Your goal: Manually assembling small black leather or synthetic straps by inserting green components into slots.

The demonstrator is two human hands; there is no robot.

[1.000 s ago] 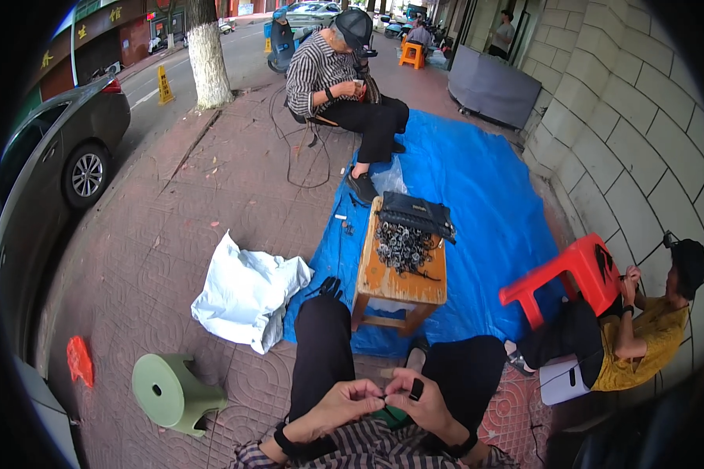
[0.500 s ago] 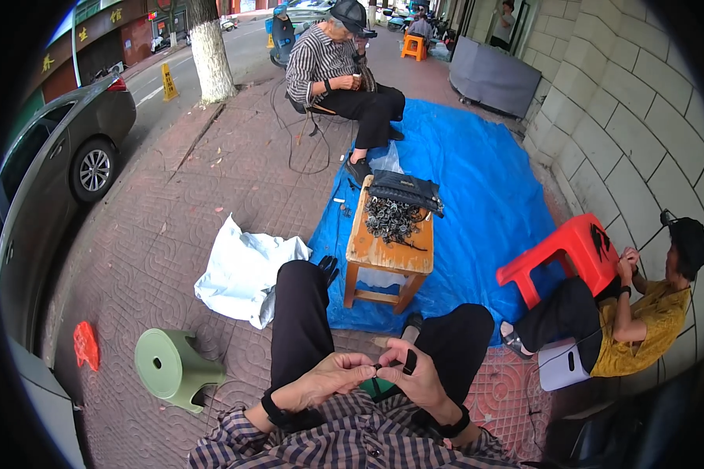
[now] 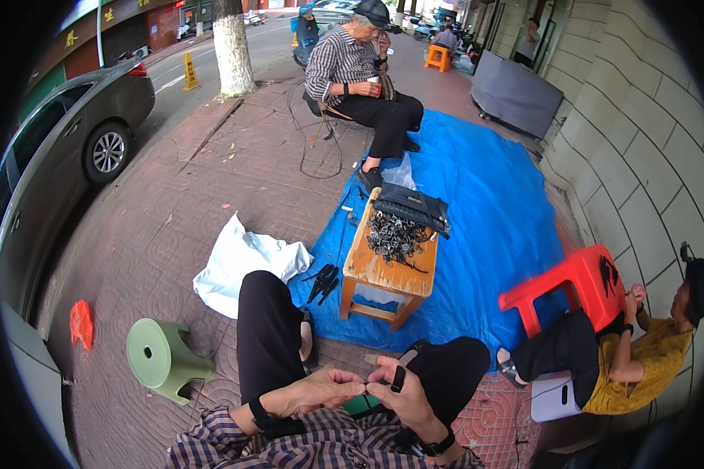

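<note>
- Hands meet over the lap, low centre of the view: left hand [image 3: 325, 388] and right hand [image 3: 399, 391], fingertips touching.
- Left hand grip: thumb and forefinger pinched together on something tiny at the meeting point; too small to tell what it is.
- Right hand grip: clamped on a small black clip [image 3: 397, 378], which stands upright between the fingers, just right of the pinch.
- Dark bands on both wrists; plaid sleeves at the lower edge; black trousers, knees spread.
- Green object [image 3: 361, 404] partly seen under the hands, between the thighs.
- Wooden stool as worktop [image 3: 383, 275] ahead of the knees, on a blue tarp [image 3: 493, 234].
- Pile of black clips [image 3: 395, 234] on the worktop, dark folded bag [image 3: 413, 207] at its far end.
- A few black pieces [image 3: 323, 281] on the tarp, just left of the worktop.
- White sack [image 3: 238, 262] on the brick paving, left of the tarp; green plastic stool [image 3: 160, 357] nearer, left of the left knee.
- Red plastic stool [image 3: 575, 281] right; a person in a yellow shirt [image 3: 641, 359] sits beside it.
- Another person in a striped shirt [image 3: 352, 66] sits at the tarp's far end.
- Grey car [image 3: 62, 148] far left.
</note>
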